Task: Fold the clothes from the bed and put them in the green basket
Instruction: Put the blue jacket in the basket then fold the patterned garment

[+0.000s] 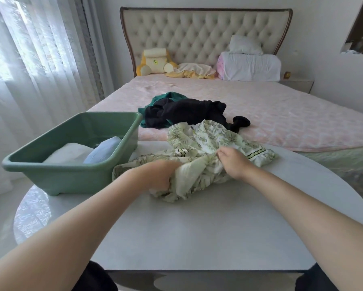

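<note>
Gripping leaf-print garment point(205, 148), both hands' fingers point(220, 153)

One head-worn wide view, facing forward and down; left hand point(162, 174), right hand point(234, 162) close below, bed point(281, 114) beyond my grip.

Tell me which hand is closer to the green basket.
Left. The left hand grips the leaf-print garment beside the green basket; the right hand pinches that garment farther to the right.

Basket point(71, 177) sitting on worktop point(197, 227) left; folded items point(71, 153) lying inside; garment point(201, 156) lying right of it; clothes pile point(184, 112) lying behind on bed point(281, 114).
</note>
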### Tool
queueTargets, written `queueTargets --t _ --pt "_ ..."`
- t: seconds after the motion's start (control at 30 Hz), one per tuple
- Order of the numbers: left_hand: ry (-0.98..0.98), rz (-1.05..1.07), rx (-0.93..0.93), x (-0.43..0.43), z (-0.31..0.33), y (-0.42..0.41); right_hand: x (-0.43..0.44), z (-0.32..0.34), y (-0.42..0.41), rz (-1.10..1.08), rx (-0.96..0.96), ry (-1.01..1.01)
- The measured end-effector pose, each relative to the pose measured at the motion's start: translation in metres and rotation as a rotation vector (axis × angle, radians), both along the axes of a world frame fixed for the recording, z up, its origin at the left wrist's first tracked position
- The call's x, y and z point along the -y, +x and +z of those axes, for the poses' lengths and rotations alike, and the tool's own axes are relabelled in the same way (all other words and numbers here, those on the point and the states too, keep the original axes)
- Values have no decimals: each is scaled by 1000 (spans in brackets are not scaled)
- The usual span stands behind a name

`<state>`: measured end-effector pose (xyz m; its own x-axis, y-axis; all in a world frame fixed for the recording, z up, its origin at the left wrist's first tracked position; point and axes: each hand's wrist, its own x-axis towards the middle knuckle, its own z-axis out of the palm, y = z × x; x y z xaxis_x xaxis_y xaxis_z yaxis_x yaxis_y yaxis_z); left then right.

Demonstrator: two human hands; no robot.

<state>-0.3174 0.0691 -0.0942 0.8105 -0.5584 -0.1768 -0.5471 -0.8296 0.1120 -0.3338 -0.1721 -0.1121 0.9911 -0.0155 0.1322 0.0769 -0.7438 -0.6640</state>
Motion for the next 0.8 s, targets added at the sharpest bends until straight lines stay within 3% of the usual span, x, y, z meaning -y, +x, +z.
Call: queueTargets --t 0.1,0.17,0.2,0.23,0.33,0.37,0.43,0.5,0.57,0.63,0.7,0.8 --pt "-655 306 -296 -3 16 5 8 19 -8 39 111 137" --pt "-1073 499 -561 -5 21 11 11 22 -7 73 173 -6" --pt "-1161 544 -567 -6 19 14 12 20 -4 54 233 -120" --pt "-1146 570 -453 -7 13 18 13 15 1 -5 318 -263" --pt "-746 507 163 -15 -11 31 12 -6 11 -217 494 -654" --pt "-594 449 308 -17 -17 33 9 -9 11 -224 499 -643" --pt "-368 344 476 -18 -21 35 3 -9 8 -86 426 -430" --pt "-298 271 399 -14 -18 34 -9 -6 -1 88 226 -219" --pt "-271 175 191 -10 -18 30 -23 -8 -10 200 20 -175" --pt "-214 82 -4 -7 -21 23 -33 -12 -16 215 -137 -265" --pt "-132 50 -115 -8 -24 18 -38 -17 -17 178 -185 -499" --pt "-56 57 -141 -11 -24 13 -41 -24 -14 134 -209 -607"
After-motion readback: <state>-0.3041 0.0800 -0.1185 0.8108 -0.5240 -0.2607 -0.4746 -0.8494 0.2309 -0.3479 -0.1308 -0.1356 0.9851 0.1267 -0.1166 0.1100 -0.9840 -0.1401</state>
